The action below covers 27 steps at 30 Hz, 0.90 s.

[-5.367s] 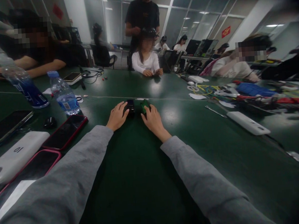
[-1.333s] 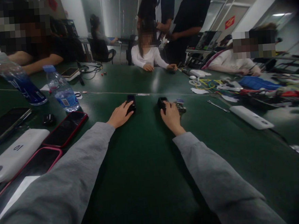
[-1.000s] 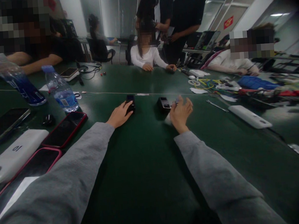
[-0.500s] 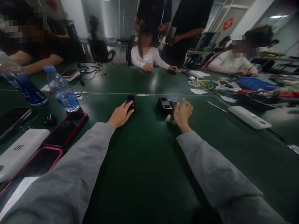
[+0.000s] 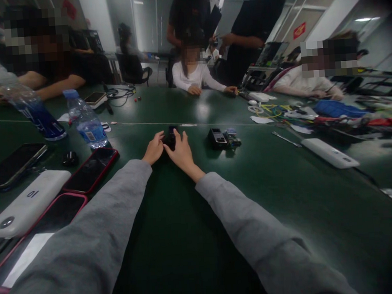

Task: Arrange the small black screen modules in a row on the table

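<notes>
A small black device (image 5: 172, 134) stands on the dark green table, partly covered by my fingers. My left hand (image 5: 153, 149) is curled against its left side, fingertips partly hidden. Close in front and to the right is my right hand (image 5: 182, 153), its thumb and fingers apart around the near side of the device. Whether the right fingertips touch it, I cannot tell. Farther right sits a black box with a grey panel (image 5: 218, 137), and beside it a small greenish circuit-like piece (image 5: 233, 140).
On the left are two bottles, a blue-capped one (image 5: 89, 127) and a taller one (image 5: 42, 117), with several phones (image 5: 92, 171) and a white power bank (image 5: 28, 203). To the right lie a wrench (image 5: 286, 139), another white device (image 5: 330, 153) and tangled cables (image 5: 270, 110). People sit across the table.
My right hand has moved left from the circuit-like piece to the small black device. My left hand has shifted to the device's left side. The standing people behind have moved slightly.
</notes>
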Motion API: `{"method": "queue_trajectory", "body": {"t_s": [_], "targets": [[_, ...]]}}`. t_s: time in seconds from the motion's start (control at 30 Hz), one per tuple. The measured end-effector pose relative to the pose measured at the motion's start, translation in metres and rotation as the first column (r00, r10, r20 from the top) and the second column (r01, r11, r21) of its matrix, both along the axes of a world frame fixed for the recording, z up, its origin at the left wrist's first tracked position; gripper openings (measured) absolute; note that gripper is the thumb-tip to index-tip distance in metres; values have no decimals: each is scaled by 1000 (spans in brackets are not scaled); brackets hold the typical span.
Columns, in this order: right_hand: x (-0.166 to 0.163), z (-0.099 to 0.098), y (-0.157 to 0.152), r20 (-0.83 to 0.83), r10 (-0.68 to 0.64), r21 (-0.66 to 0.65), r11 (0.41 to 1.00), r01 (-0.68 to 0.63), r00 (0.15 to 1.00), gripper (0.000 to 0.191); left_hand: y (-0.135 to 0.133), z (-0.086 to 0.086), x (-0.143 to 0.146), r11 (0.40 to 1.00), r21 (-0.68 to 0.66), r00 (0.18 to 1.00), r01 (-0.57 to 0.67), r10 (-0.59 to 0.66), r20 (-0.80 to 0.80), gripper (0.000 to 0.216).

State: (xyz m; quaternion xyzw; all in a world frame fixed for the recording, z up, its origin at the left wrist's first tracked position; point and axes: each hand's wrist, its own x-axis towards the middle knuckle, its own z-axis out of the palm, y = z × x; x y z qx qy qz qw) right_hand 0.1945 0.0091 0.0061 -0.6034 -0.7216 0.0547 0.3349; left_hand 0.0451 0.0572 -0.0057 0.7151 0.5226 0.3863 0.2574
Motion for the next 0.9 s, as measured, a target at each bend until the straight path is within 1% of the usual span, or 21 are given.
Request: {"method": "queue_trajectory", "body": {"t_s": [0.1, 0.17, 0.23, 0.3, 0.37, 0.43, 0.5, 0.63, 0.7, 0.8, 0.9], "targets": [[-4, -1, 5, -10, 16, -71, 997, -17, 1000, 68, 4, 0, -1, 999, -45, 999, -12, 14, 46, 54], [-3, 3, 3, -24, 33, -63, 997, -35, 999, 68, 4, 0, 0, 998, -54, 998, -17, 21, 64, 53], [-1, 9, -2, -47, 38, 7, 999, -38, 998, 71, 3, 1, 0, 999, -46, 996, -23, 26, 80, 53], [3, 18, -8, -60, 27, 104, 994, -21, 998, 73, 2, 1, -1, 999, -33, 996, -15, 18, 87, 53], [12, 24, -11, -72, 0, 199, 980, 15, 997, 73, 3, 0, -1, 1000, -29, 997, -5, 7, 81, 53], [27, 26, -12, -101, -29, 255, 965, 54, 995, 71, 4, -2, -2, 999, -43, 997, 7, -4, 71, 53], [43, 22, -10, -128, -59, 230, 969, 88, 990, 69, 5, -4, -3, 998, -58, 998, 20, -16, 66, 51], [65, 6, -1, -120, -122, 34, 991, 127, 985, 68, 4, -3, -1, 998, -44, 997, 38, -35, 67, 47], [68, -1, 3, -91, -103, -27, 995, 101, 990, 67, 1, -1, 0, 998, -45, 996, 53, -49, 77, 46], [67, -9, 7, -48, -42, -33, 999, 41, 998, 67, -3, 3, 2, 995, -53, 992, 83, -77, 103, 48], [66, -13, 11, -45, -22, -4, 1000, 21, 999, 67, -7, 6, 2, 993, -42, 989, 107, -102, 106, 50]]}}
